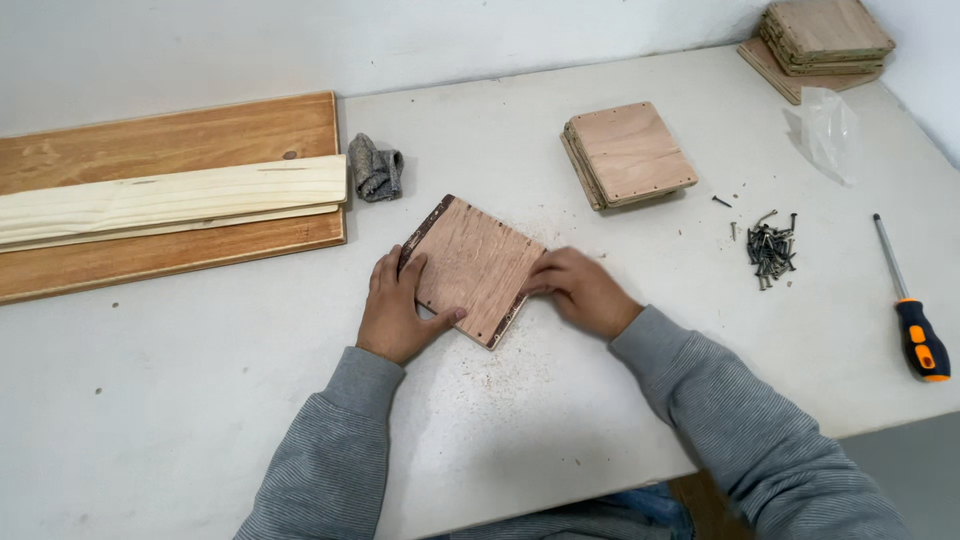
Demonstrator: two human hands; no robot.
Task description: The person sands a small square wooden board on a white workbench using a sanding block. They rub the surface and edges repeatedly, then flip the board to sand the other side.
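While both forearms in grey ribbed sleeves reach in from the near edge, the left hand lies flat on the left corner of a small square reddish-brown plywood panel, fingers spread on its top face and thumb pointing right along its near edge. The right hand is curled against the panel's right corner, its fingertips pressed to the edge; neither hand is wrapped fully round it. This panel rests on the white counter turned like a diamond, near the middle and a little towards the near side, with small holes along its borders and a dark strip on its far-left edge. Fine sawdust speckles the counter just near the panel.

Farther off and to the right sits a short stack of similar square plywood panels. At the far right corner stands another taller stack of plywood squares, with a crumpled clear plastic bag just near it. A heap of small dark nails lies to the right, and beyond it a screwdriver with an orange and black handle. To the left, a crumpled grey cloth sits beside a pale pine plank laid on a wide brown wooden board.
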